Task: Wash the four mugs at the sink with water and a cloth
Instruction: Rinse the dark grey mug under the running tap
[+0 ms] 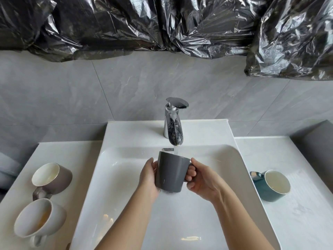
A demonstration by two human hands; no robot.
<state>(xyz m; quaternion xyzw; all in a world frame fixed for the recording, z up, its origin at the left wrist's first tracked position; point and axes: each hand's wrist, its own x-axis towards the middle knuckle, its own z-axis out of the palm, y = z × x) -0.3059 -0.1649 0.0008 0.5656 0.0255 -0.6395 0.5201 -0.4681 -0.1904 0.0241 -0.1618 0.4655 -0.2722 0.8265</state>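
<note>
The left grip (148, 177), a bare hand, wraps the side of a dark grey ceramic mug (171, 173). The right grip (201, 179) has its fingers curled around the mug's handle. Both clamp it over the white rectangular sink (126, 204), with its rim under the water stream (176, 150) from the chrome faucet (173, 123). On the white table (297, 222), left of the sink, sit a brown mug with a white inside (54, 177) and, nearer the person, a white mug with yellowish residue (39, 219). A teal mug (272, 185) sits to the right. Crumpled black plastic sheeting (162, 24) hangs on the grey tiled wall (126, 87).
</note>
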